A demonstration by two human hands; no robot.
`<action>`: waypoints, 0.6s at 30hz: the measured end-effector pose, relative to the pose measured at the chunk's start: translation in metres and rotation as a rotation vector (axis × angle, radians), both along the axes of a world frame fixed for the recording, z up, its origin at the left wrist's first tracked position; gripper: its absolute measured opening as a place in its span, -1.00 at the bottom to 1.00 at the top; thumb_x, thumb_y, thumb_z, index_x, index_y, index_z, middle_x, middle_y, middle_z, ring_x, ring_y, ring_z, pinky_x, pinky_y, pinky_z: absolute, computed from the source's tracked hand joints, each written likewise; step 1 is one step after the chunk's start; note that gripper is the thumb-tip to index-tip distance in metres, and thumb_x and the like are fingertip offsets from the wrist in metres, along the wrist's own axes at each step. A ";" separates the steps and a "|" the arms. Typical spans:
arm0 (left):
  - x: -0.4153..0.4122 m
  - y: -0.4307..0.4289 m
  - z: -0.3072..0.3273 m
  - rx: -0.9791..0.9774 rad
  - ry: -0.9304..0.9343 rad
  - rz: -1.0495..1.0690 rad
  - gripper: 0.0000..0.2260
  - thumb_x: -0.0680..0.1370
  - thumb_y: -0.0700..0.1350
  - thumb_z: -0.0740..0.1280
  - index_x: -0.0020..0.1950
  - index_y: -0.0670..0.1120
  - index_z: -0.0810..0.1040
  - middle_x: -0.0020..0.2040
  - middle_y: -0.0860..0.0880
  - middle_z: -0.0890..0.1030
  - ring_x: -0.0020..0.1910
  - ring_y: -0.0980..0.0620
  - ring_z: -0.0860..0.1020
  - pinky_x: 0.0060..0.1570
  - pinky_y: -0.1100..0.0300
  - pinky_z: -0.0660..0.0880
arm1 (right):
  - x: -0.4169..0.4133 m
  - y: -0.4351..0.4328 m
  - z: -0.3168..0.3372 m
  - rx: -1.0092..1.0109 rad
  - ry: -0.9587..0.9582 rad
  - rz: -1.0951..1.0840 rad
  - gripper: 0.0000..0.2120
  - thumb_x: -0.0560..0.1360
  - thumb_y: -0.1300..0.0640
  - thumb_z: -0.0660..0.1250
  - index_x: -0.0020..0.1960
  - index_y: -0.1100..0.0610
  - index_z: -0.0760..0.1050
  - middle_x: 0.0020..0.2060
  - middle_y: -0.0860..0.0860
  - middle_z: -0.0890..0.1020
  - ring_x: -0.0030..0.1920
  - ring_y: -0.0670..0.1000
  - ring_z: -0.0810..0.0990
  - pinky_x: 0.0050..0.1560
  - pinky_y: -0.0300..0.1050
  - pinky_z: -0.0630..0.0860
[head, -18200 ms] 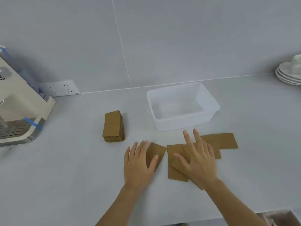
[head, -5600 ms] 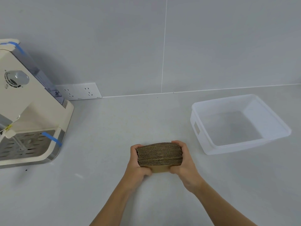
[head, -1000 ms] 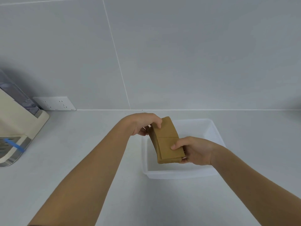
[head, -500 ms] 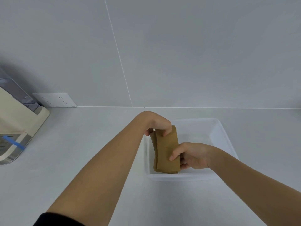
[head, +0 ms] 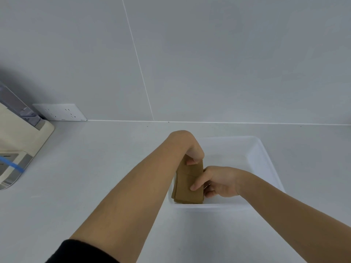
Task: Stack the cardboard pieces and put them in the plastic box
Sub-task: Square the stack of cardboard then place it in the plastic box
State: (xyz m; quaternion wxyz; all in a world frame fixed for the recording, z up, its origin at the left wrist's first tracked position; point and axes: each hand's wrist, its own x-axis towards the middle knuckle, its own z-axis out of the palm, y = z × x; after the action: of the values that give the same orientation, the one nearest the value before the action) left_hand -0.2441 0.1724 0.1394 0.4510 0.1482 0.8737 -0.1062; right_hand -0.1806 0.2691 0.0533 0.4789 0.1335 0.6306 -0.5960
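Note:
The brown cardboard stack [head: 187,184] is inside the translucent white plastic box [head: 264,162], against its left wall and near the front wall. My left hand [head: 193,151] grips the stack's far end from above. My right hand [head: 218,182] holds its right side, thumb on the top piece. Whether the stack rests on the box floor is hidden by the front wall.
A cream-coloured appliance [head: 20,149] with blue tape stands at the left edge of the grey counter [head: 85,177]. A white wall socket strip [head: 59,112] sits behind it. The tiled wall rises just behind the box.
Both hands have lowered the stack deeper into the box and flattened it toward the left wall. My grip on it is unchanged.

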 end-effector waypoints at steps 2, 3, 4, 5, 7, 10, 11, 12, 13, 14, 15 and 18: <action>0.001 0.000 -0.002 -0.018 0.016 -0.006 -0.88 0.45 -0.21 0.17 -0.02 -0.15 0.34 -0.16 -0.09 0.36 -0.34 0.00 0.33 -0.37 0.20 0.28 | 0.001 -0.003 -0.001 -0.015 -0.013 -0.045 -0.56 0.32 0.31 0.43 0.20 0.21 0.50 0.16 0.14 0.59 0.09 0.10 0.57 -0.02 -0.15 0.52; 0.001 0.000 -0.003 -0.015 0.027 -0.009 -0.88 0.45 -0.21 0.17 -0.02 -0.15 0.32 -0.15 -0.09 0.36 -0.35 0.01 0.33 -0.38 0.19 0.28 | 0.002 -0.004 0.000 -0.013 -0.011 -0.053 -0.56 0.33 0.31 0.43 0.20 0.21 0.50 0.17 0.14 0.58 0.11 0.10 0.56 -0.01 -0.16 0.52; 0.001 -0.001 -0.004 -0.006 0.038 -0.006 -0.84 0.46 -0.21 0.18 0.01 -0.15 0.29 -0.12 -0.10 0.36 -0.34 0.02 0.33 -0.38 0.19 0.28 | 0.002 -0.005 0.002 0.002 0.003 -0.045 -0.56 0.34 0.31 0.43 0.21 0.21 0.50 0.19 0.12 0.58 0.14 0.09 0.54 0.00 -0.17 0.50; 0.001 -0.002 -0.004 0.007 0.044 0.003 -0.81 0.47 -0.20 0.18 0.05 -0.14 0.27 -0.11 -0.10 0.35 -0.33 0.02 0.33 -0.37 0.18 0.29 | 0.003 -0.006 0.004 0.035 0.028 -0.023 -0.56 0.34 0.29 0.43 0.21 0.20 0.50 0.19 0.09 0.57 0.18 0.08 0.51 0.00 -0.20 0.46; 0.003 -0.003 -0.005 0.032 0.038 0.022 -0.72 0.49 -0.20 0.18 0.18 -0.10 0.27 -0.01 -0.12 0.41 -0.21 -0.03 0.39 -0.27 0.15 0.34 | 0.003 -0.007 0.007 0.084 0.073 0.003 -0.56 0.35 0.26 0.44 0.21 0.18 0.49 0.19 0.06 0.57 0.22 0.05 0.46 0.00 -0.24 0.40; 0.004 -0.009 -0.013 0.067 0.074 0.057 -0.46 0.50 -0.17 0.18 0.47 -0.11 0.13 0.41 -0.15 0.30 0.21 -0.16 0.37 0.01 0.05 0.37 | 0.005 -0.008 0.005 0.067 0.083 -0.023 -0.57 0.37 0.22 0.44 0.22 0.17 0.47 0.18 0.05 0.57 0.21 0.05 0.48 0.13 -0.17 0.41; 0.003 -0.012 -0.017 0.091 0.083 0.082 -0.42 0.48 -0.16 0.18 0.48 -0.09 0.10 0.43 -0.15 0.27 0.29 -0.17 0.35 0.06 0.03 0.38 | 0.006 -0.008 0.005 0.049 0.083 -0.033 -0.58 0.38 0.22 0.43 0.21 0.17 0.47 0.17 0.06 0.58 0.20 0.05 0.49 0.21 -0.13 0.40; 0.003 -0.014 -0.020 0.122 0.089 0.103 -0.41 0.48 -0.15 0.19 0.49 -0.08 0.09 0.44 -0.15 0.28 0.32 -0.18 0.34 0.11 0.02 0.39 | 0.006 -0.007 0.005 0.035 0.087 -0.040 -0.61 0.39 0.22 0.43 0.20 0.17 0.48 0.16 0.06 0.59 0.20 0.05 0.51 0.27 -0.10 0.39; 0.002 -0.017 -0.022 0.156 0.101 0.118 -0.42 0.48 -0.15 0.18 0.49 -0.08 0.09 0.44 -0.15 0.29 0.33 -0.17 0.34 0.15 0.01 0.39 | 0.007 -0.007 0.004 0.022 0.096 -0.045 -0.63 0.39 0.23 0.42 0.19 0.17 0.49 0.16 0.07 0.60 0.19 0.04 0.52 0.29 -0.09 0.39; 0.002 -0.019 -0.024 0.189 0.119 0.124 -0.43 0.50 -0.14 0.18 0.49 -0.08 0.10 0.43 -0.14 0.30 0.34 -0.16 0.34 0.18 0.01 0.39 | 0.007 -0.006 0.004 0.007 0.107 -0.049 -0.66 0.40 0.24 0.40 0.17 0.17 0.50 0.15 0.07 0.61 0.18 0.04 0.53 0.29 -0.09 0.39; 0.003 -0.022 -0.025 0.221 0.141 0.123 -0.45 0.52 -0.13 0.17 0.49 -0.08 0.10 0.43 -0.14 0.32 0.33 -0.15 0.36 0.19 0.03 0.38 | 0.006 -0.006 0.003 -0.006 0.115 -0.056 -0.67 0.41 0.25 0.39 0.17 0.17 0.51 0.15 0.07 0.61 0.18 0.04 0.54 0.29 -0.09 0.40; 0.006 -0.029 -0.028 0.329 0.208 0.109 -0.49 0.54 -0.14 0.15 0.49 -0.08 0.14 0.40 -0.12 0.37 0.28 -0.12 0.41 0.14 0.09 0.39 | 0.006 -0.006 -0.001 -0.008 0.131 -0.073 -0.63 0.40 0.24 0.41 0.20 0.16 0.50 0.16 0.06 0.61 0.20 0.04 0.53 0.35 -0.04 0.35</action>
State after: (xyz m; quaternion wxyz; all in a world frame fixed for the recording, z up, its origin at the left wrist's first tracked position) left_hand -0.2379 0.1432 0.1116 0.3332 0.1605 0.9279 0.0480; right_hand -0.1747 0.2630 0.0526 0.4151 0.1152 0.6528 -0.6231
